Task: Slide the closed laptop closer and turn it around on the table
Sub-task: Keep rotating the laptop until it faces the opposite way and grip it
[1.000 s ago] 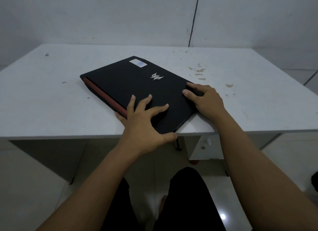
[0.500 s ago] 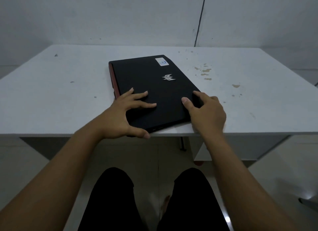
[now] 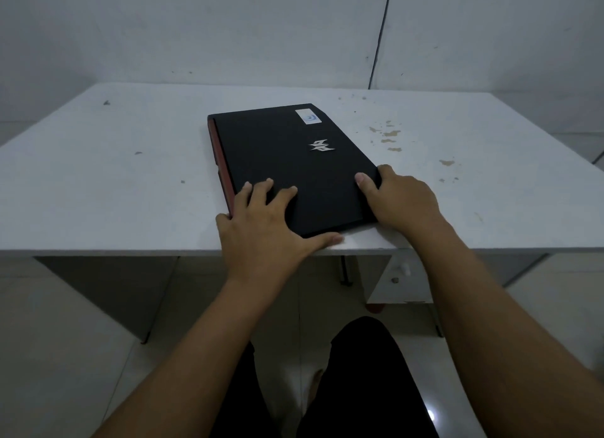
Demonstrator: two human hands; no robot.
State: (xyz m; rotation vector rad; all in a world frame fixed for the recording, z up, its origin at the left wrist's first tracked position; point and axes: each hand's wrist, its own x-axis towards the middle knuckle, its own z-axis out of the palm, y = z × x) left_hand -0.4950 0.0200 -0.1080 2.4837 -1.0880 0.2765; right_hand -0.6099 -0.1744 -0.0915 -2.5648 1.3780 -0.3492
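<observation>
A closed black laptop (image 3: 287, 156) with a silver logo, a white sticker and a red strip along its left edge lies flat near the front edge of the white table (image 3: 98, 176). One short side faces me. My left hand (image 3: 261, 228) grips its near left corner, fingers spread on the lid and thumb along the front edge. At the near right corner, my right hand (image 3: 402, 199) holds the laptop with the thumb on the lid and the fingers wrapped round the right side.
Brown stains (image 3: 387, 133) mark the table to the right of the laptop. A wall stands close behind the table. Under the table are a white drawer unit (image 3: 397, 284) and my dark-trousered legs (image 3: 353, 388).
The laptop has rotated clockwise over the last second, from lying diagonally to having a short side towards me. My left hand shifted to the near left corner. Both hands stayed on it.
</observation>
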